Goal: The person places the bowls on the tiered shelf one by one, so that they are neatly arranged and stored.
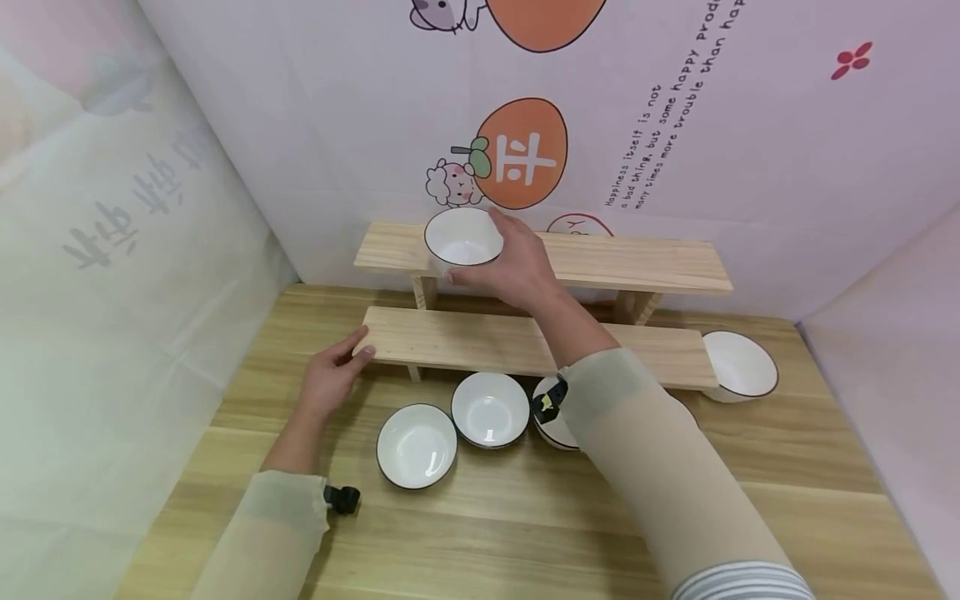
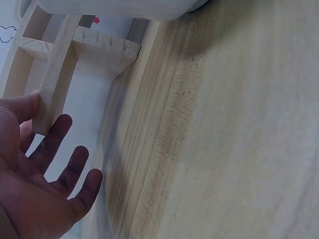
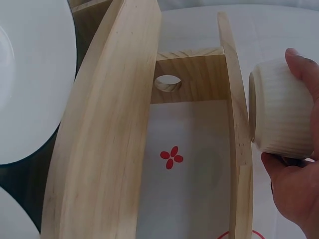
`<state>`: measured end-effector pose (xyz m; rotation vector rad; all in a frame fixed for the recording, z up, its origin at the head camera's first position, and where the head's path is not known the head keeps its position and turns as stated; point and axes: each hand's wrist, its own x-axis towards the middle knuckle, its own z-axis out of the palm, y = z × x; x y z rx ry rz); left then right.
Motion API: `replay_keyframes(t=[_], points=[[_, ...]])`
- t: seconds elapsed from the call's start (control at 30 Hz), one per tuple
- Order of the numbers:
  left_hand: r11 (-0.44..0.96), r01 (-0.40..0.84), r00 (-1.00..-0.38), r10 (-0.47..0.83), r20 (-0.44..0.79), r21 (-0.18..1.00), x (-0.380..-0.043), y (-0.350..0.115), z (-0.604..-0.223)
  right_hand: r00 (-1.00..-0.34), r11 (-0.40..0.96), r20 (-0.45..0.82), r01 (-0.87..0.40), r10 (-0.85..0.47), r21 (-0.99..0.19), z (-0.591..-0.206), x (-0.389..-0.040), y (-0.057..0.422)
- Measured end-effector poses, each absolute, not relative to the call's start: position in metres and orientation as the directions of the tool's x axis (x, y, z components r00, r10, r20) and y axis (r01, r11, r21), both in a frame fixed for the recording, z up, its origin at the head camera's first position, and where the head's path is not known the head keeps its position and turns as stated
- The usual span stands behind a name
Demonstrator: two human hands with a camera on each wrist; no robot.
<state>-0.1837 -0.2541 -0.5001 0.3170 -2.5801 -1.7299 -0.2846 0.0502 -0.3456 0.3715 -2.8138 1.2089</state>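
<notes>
My right hand (image 1: pixel 521 265) holds a white bowl with a dark rim (image 1: pixel 461 233) between thumb and fingers, at the left part of the upper board of a two-step wooden shelf (image 1: pixel 630 262). In the right wrist view the ribbed outside of this bowl (image 3: pixel 279 112) shows right at that board's edge. With thumb and forefinger, my left hand (image 1: pixel 330 379) pinches the left end of the lower board (image 1: pixel 457 337). Its other fingers (image 2: pixel 75 164) stand apart from the wood in the left wrist view.
Before the shelf stand a white bowl at the left (image 1: pixel 416 447), one in the middle (image 1: pixel 490 408) and one partly behind my right sleeve (image 1: pixel 555 432). Another bowl (image 1: pixel 741 364) stands by the shelf's right end. Printed white sheeting (image 1: pixel 360 125) hangs behind and at both sides.
</notes>
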Motion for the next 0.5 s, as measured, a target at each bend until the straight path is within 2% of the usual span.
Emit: replay_keyframes(t=[0.27, 0.5], points=[[0.365, -0.167, -0.979, -0.174, -0.109, 0.916, -0.183, -0.253, -0.498, -0.974, 0.687, 0.131, -0.225, -0.187, -0.691, -0.346, -0.298, 0.040], [0.365, -0.176, -0.975, -0.193, -0.111, 0.914, -0.183, -0.252, -0.497, -0.969, 0.634, 0.148, -0.243, -0.199, -0.734, -0.349, -0.305, 0.029]])
